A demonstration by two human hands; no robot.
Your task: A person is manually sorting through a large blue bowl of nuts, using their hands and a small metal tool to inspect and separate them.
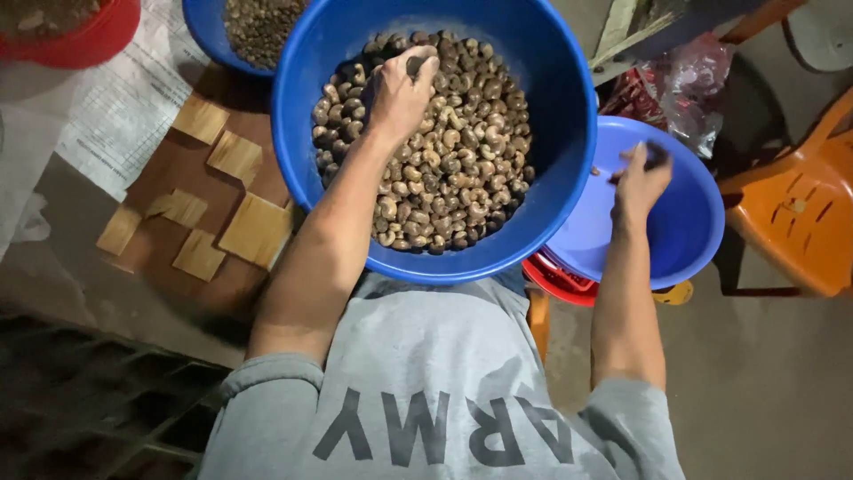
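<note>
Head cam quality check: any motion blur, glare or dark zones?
Head view: the right hand is motion-smeared over the smaller blue plastic bowl; the left hand and brown nuts in the big blue plastic basin are sharp; soft sheen on the basin rim; lower-left corner falls dark.

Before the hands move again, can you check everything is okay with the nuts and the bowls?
1. Left hand on the nuts: ok, fingers rest on the pile.
2. Big blue basin holds the nuts: ok, none seen outside.
3. Right hand over the smaller blue basin: ok.
4. What the right hand holds: cannot tell, blurred.
5. Smaller blue basin sits steady on the red basket: cannot tell, mostly hidden.
</note>
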